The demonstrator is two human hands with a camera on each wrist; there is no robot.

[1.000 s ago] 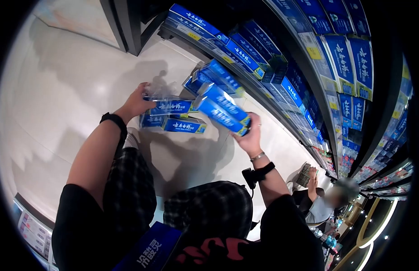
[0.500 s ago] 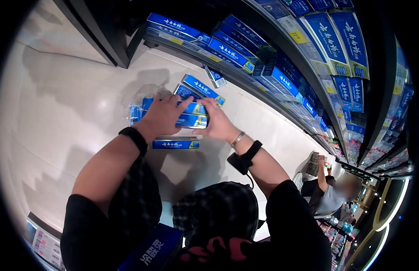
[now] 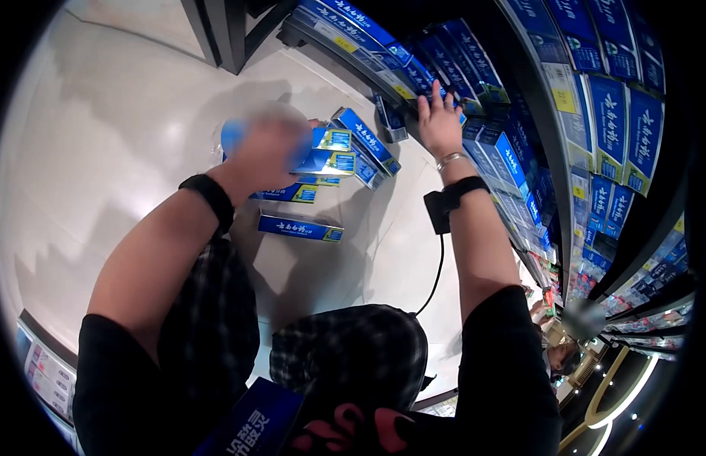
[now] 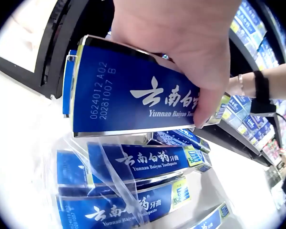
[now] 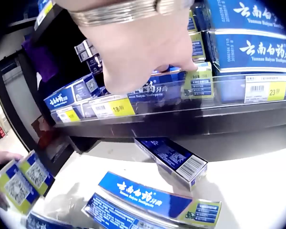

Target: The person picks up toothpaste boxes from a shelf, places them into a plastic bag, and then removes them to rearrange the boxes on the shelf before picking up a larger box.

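My left hand (image 3: 265, 152) grips a pair of blue Yunnan Baiyao toothpaste boxes (image 4: 119, 90) above the floor, thumb across the front one in the left wrist view. Below them, more toothpaste boxes (image 4: 143, 162) lie in clear plastic wrap (image 4: 119, 176). At the bottom shelf, my right hand (image 3: 442, 129) reaches with fingers extended over the front row. In the right wrist view its fingertips are right at a shelved toothpaste box (image 5: 174, 86); the other fingers are hidden behind the palm.
Loose toothpaste boxes lie on the floor: one nearer my knees (image 3: 299, 226), a slanted pair (image 3: 368, 144), and a dark-sided box (image 5: 174, 160) by the shelf base. The shelf has a clear front lip with price tags (image 5: 115, 107). Upper shelves (image 3: 596, 129) overhang on the right.
My right hand, which held boxes over the floor and then set them by the left hand, has moved away to the shelf. My left hand now holds the pair alone.
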